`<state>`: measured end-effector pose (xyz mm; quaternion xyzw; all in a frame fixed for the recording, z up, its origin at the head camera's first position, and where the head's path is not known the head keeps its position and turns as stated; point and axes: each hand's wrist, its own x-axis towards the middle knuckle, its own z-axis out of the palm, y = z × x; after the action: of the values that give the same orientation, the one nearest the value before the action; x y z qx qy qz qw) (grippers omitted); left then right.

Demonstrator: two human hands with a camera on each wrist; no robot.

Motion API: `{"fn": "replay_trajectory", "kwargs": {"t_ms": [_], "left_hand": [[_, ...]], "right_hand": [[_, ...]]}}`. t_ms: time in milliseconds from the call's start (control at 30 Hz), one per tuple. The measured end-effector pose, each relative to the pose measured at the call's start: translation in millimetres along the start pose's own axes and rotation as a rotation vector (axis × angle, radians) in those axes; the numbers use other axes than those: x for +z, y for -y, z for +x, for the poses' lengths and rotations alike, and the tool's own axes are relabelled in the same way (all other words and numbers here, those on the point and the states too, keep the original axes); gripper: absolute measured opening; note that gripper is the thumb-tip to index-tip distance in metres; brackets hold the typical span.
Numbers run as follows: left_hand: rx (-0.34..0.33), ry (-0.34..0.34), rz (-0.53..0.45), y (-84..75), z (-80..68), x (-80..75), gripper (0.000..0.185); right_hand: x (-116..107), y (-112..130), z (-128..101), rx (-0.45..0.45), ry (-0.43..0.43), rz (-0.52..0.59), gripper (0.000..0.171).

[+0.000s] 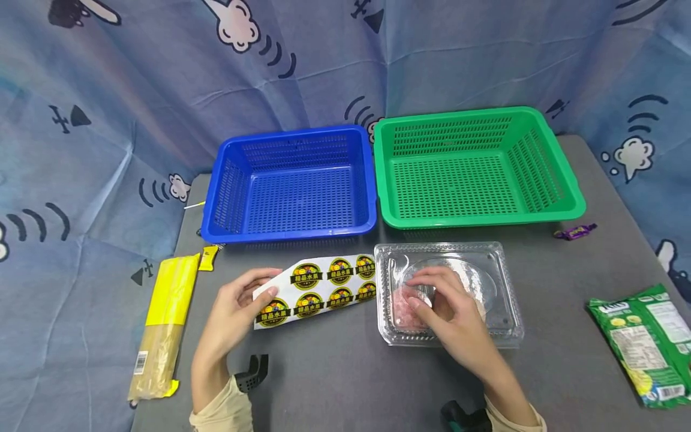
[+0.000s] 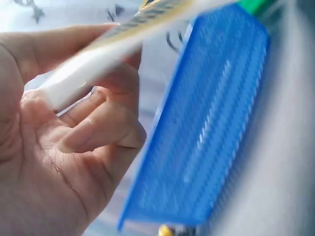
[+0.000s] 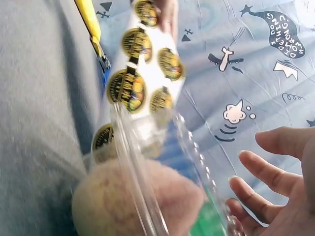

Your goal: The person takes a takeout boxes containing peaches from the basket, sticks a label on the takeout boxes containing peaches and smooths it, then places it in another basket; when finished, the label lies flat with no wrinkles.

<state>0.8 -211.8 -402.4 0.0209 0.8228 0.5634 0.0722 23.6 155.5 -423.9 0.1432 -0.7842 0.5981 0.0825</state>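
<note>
So far, by the look of it, you had barely started; your left hand [image 1: 229, 315] pinched the near-left end of the sticker sheet [image 1: 318, 288], thumb above and fingers curled beneath it, as the left wrist view showed, with the sheet lifted at that end and stretching rightward until it reached the left edge of the clear plastic clamshell box [image 1: 448, 294]; your right hand [image 1: 448, 312] lay on the closed lid of that box with fingers relaxed and spread, pressing or touching rather than gripping; through the lid a pinkish, fuzzy thing [image 3: 138, 201] showed inside, though I could not tell what it was; I could see no sticker on the lid, so I judged the labelling still to be done, and all the round labels in view appeared to sit on their sheet; a long yellow packet [image 1: 164, 327] lay at the table's left edge and a green snack bag [image 1: 645, 342] at its right, both well apart from your hands; further off, the blue basket [image 1: 291, 183] and the green basket [image 1: 475, 168] stood side by side, touching, and both held nothing, so whatever sorting was meant had not yet begun; a small purple sweet [image 1: 574, 231] lay near the green basket's right corner.
</note>
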Motion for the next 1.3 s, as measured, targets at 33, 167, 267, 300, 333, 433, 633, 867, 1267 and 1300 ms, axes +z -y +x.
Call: {"fn": "replay_trajectory", "kwargs": {"t_ms": [33,167,267,300,333,433,633,867,1267,1300], "left_hand": [[0.02,0.008,-0.02,-4.0,-1.1,2.3,0.028],[0.099,0.033,-0.112,-18.3,-3.5,17.5,0.027],[0.142,0.068,-0.183,-26.2,-2.7,33.3,0.026],[0.149,0.08,-0.206,-28.0,-2.1,38.5,0.026],[0.151,0.09,-0.226,-29.9,-1.3,43.6,0.026],[0.177,0.115,-0.266,-33.3,1.1,56.7,0.026],[0.231,0.125,-0.291,-35.9,3.3,72.2,0.026],[0.204,0.13,-0.303,-39.1,2.9,78.9,0.025],[0.176,0.135,-0.307,-39.1,5.2,78.9,0.027],[0.18,0.133,-0.304,-39.1,5.5,78.8,0.027]], "right_hand": [[2.3,0.4,0.4,-0.004,0.005,0.019,0.036],[11.5,2.6,2.1,-0.002,0.026,0.085,0.034],[18.4,5.0,4.3,0.021,0.033,0.089,0.032],[20.4,6.2,5.4,0.031,0.031,0.094,0.032],[22.2,7.2,6.3,0.041,0.028,0.1,0.031],[26.5,10.0,8.9,0.071,0.013,0.143,0.032],[31.4,12.0,12.3,0.086,-0.038,0.209,0.031],[34.6,11.9,14.5,0.072,-0.077,0.218,0.025],[34.3,15.8,12.2,0.033,-0.091,0.238,0.021],[34.0,16.2,11.7,0.029,-0.086,0.246,0.022]]}}
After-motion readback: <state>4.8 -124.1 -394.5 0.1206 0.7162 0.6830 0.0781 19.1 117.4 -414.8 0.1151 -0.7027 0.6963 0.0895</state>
